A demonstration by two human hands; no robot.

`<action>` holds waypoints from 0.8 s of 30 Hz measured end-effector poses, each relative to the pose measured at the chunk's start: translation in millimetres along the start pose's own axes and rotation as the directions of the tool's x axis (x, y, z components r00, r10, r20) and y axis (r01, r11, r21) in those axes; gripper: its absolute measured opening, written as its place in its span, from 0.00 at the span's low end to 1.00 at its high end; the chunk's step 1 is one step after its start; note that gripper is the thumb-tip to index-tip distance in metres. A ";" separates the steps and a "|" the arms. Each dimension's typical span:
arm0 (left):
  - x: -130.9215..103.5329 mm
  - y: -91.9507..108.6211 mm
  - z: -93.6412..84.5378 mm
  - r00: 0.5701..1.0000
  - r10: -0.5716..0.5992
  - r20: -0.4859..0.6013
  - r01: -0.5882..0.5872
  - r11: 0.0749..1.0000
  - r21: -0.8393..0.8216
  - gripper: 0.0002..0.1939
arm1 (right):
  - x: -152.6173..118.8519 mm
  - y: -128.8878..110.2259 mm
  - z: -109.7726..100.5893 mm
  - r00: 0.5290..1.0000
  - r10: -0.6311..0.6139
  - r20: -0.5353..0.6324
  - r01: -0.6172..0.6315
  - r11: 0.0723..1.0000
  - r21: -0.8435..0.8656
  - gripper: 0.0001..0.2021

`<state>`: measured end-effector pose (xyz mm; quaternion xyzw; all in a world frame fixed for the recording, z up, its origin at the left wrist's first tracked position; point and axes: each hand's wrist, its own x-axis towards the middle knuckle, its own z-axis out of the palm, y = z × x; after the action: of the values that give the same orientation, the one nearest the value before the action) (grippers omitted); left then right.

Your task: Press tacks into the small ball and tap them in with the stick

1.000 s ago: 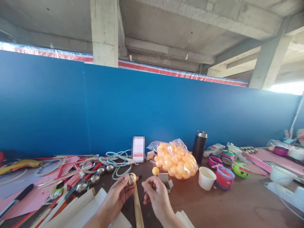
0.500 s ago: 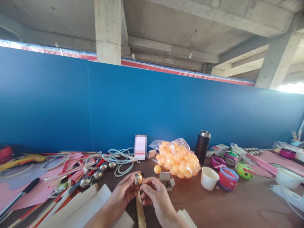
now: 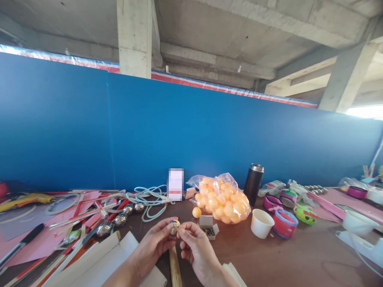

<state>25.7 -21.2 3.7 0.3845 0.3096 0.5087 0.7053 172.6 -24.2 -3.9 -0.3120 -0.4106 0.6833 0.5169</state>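
a blue partition (image 3: 209, 131) fills the view in front of me, and below it runs the brown table (image 3: 287, 263). pale card (image 3: 95, 255) lies on the table by my left forearm. past my hands sits a clear bag (image 3: 223, 201) full of orange balls, with the dark bottle (image 3: 253, 185) standing upright just to its right.

my left hand (image 3: 155, 241) is curled nearly closed, its thumb and fingers gripping the silver-and-orange ball. my right hand (image 3: 194, 243) is partly curled, thumb and forefinger drawn together in a pinch right at the ball's right side; i cannot tell whether a small piece is caught between them. a wooden strip (image 3: 175, 267) runs from beneath my hands toward me.

the coil of pale cord (image 3: 149, 197) lies beyond my left hand, near a row of shiny balls (image 3: 120, 219). the white cup (image 3: 262, 224) stands to the right of the bag, beside a red-and-blue band (image 3: 285, 223). smaller yet, an open little box (image 3: 208, 228) of tiny dark pieces sits just beyond my right hand, and a loose orange ball (image 3: 196, 212) rests near it. the silver-and-orange ball (image 3: 174, 227) is up between my hands, its shiny side partly showing.
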 end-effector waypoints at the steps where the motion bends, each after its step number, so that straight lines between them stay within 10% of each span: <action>1: 0.3 -0.1 -0.3 1.000 -0.006 0.004 0.006 1.000 0.000 0.19 | 0.5 0.2 -0.7 1.000 0.006 -0.009 -0.006 1.000 0.002 0.10; 24: -0.8 -1.5 -1.9 1.000 -0.009 0.005 0.009 0.998 0.057 0.15 | 4.4 3.3 -2.1 0.999 0.041 -0.034 -0.040 0.999 0.014 0.11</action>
<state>24.6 -21.8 1.4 0.4044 0.3239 0.4956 0.6971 171.7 -19.9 -7.8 -0.3288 -0.3907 0.6907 0.5120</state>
